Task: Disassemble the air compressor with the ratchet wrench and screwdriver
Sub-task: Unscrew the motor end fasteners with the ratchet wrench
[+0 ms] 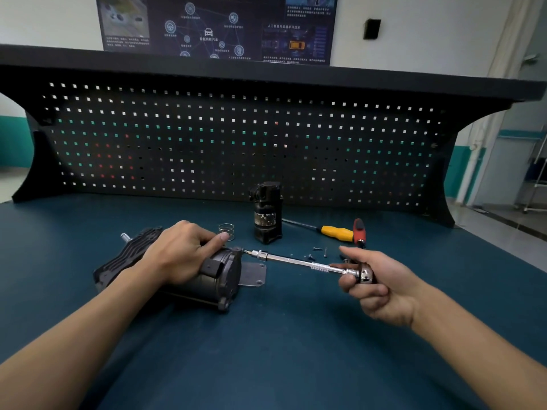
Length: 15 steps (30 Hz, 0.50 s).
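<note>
Black, rigid, likely heavy air compressor (213, 281): your left hand (180, 253) wraps fingers over its housing, your right hand (381, 288) clamps fingers on the ratchet wrench (296, 261).

bench (281, 350) | compressor (213, 279) on side | upright canister (266, 214) | spring (226, 230) | screwdriver (336, 232) | likely screws (317, 249)

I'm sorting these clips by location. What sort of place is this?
Probably a vocational workshop or training lab: a blue workbench backed by a black pegboard, an air compressor being opened with a ratchet wrench, and a car-technology poster on the wall.
</note>
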Available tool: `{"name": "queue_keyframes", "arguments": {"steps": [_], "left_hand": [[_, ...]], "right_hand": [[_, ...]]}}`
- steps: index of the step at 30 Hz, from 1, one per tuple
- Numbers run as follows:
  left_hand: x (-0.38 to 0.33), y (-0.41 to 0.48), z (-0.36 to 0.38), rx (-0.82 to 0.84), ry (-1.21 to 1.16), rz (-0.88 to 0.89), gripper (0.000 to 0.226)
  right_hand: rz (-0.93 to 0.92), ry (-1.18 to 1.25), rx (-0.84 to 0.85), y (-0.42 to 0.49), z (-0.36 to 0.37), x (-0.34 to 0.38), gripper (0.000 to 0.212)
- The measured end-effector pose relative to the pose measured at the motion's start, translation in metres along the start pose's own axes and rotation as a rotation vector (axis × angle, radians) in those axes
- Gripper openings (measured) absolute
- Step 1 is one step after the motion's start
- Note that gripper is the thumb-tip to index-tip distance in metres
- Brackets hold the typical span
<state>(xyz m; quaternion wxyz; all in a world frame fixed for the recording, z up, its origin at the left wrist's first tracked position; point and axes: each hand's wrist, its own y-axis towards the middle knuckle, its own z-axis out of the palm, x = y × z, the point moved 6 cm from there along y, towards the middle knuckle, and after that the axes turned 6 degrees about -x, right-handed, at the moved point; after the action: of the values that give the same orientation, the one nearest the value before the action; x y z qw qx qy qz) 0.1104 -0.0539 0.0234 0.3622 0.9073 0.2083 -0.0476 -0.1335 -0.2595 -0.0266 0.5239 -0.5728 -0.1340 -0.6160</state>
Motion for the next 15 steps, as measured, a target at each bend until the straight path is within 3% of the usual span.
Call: {"name": "queue_keyframes", "arguments": {"steps": [5,7,11,15], "left_hand": [[0.001,-0.003,-0.001,0.021,-0.006,-0.027,0.069],[0.0,-0.005,0.0,0.052,0.023,-0.018,0.074],[-0.002,-0.007,0.001,0.097,0.092,0.002,0.084],[-0.003,-0.008,-0.001,0.058,0.079,-0.027,0.085]], "right_hand": [[-0.136,-0.171,-0.051,-0.003,0.001,0.003,0.028],[-0.336,-0.387,-0.126,-0.007,-0.001,0.01,0.026],[-0.83,-0.866,-0.254,-0.017,0.0,0.025,0.004],[-1.256,-1.261,-0.323,-0.02,0.002,0.031,0.015]]}}
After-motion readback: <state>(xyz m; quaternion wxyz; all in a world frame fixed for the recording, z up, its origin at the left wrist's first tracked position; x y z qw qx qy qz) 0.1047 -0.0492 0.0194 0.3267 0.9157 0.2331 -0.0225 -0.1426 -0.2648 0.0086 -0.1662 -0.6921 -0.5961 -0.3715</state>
